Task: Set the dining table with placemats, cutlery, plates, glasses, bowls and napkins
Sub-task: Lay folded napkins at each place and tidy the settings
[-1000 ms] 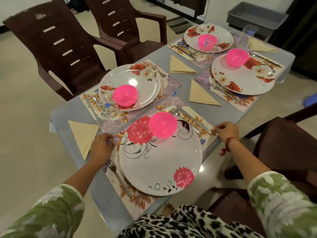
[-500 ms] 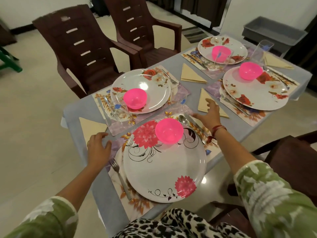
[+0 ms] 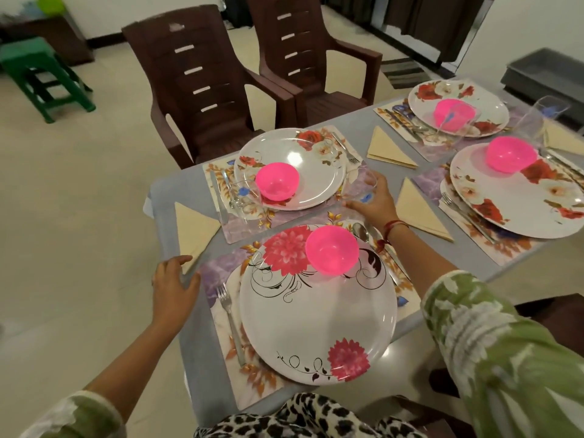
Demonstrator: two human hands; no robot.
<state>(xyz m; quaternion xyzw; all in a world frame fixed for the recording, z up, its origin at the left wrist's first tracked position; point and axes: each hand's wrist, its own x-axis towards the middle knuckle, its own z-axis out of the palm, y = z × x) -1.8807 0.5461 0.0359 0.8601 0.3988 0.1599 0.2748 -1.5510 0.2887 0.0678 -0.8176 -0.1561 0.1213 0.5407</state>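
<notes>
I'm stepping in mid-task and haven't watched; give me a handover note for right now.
Left grip: open, at the table edge by the near placemat.
Right grip: wrapped round a clear glass beyond the near plate.
Done: all four placemats carry plate, pink bowl and cutlery; four napkins lie out; three other glasses stand.
Left: probably set this glass by the near plate and let go.

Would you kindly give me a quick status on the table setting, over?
Left hand open at table edge. Right hand grips glass beyond near plate. Nothing in the way.
</notes>
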